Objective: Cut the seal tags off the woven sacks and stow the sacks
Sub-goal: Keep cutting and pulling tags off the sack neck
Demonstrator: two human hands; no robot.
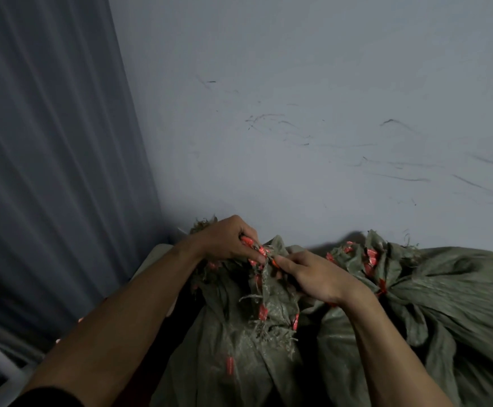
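Worked against a scuffed grey wall [298,83], curtain [48,142] to the left. Kept the near woven sack [239,353] close in front, the far sack [450,292] to its right. Gripped the near neck, bunched, in the left hand [227,239] — probably to tauten a red seal tag [261,253]. Pinched an orange piece [274,262] beside it with the right hand [315,274] — cutter or tag, could not tell.

black sleeve [51,396] on left upper arm | left hand [227,239], right hand [312,274]: bare
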